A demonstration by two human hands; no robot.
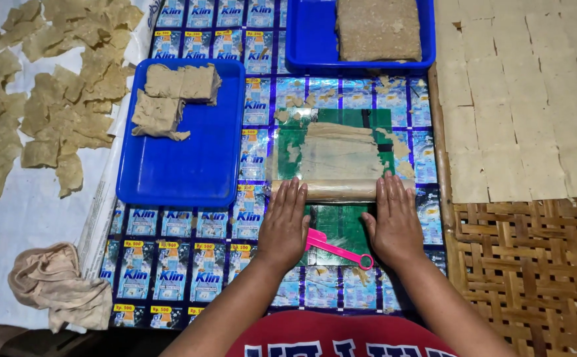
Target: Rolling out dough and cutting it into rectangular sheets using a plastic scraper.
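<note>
The floor was covered by a glossy mat (189, 264) made of printed blue sachet wrappers, with a woven bamboo tray (533, 264) to the right and a white sheet (24, 211) to the left. In the middle lay a green board (341, 221), and across it a pale rolling pin (331, 190). Both hands were flat on it, fingers stretched out and palms down, neither one gripping: the left hand (283, 221) pressed on the left end, the right hand (394, 221) on the right end, well apart from each other. Just beyond the pin a thin sheet of beige dough (338, 155) lay spread over the board, touching the pin along its near edge. Between the wrists, a pink plastic cutter (335, 248) rested on the board, untouched.

To the left sat a blue tray (189, 165) holding a few folded dough slabs (176, 96) at its far end. A second blue tray (311, 39) at the top held a thick block of dough (378, 28). On the bamboo tray, cut squares (520, 92) lay edge to edge in rows. Ragged dough scraps (50, 99) were scattered over the white sheet, and a crumpled tan cloth (57, 284) lay near its lower corner.
</note>
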